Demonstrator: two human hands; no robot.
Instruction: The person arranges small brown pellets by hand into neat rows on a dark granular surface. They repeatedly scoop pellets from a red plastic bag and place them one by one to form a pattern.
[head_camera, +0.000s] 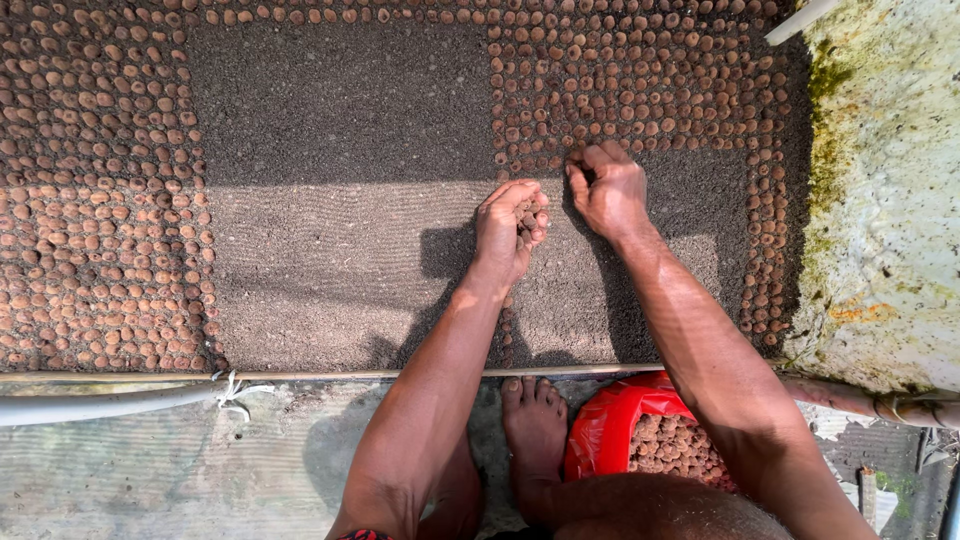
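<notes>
Left hand (512, 222) is cupped around brown nuts (527, 213) over the soil bed (340, 200); right hand (608, 190), fingers pinched together, presses one into the bed.

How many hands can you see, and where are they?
2. The left hand is cupped over the soil bed, holding a few brown seeds. The right hand presses its fingertips into the soil beside the rows of seeds.
</notes>
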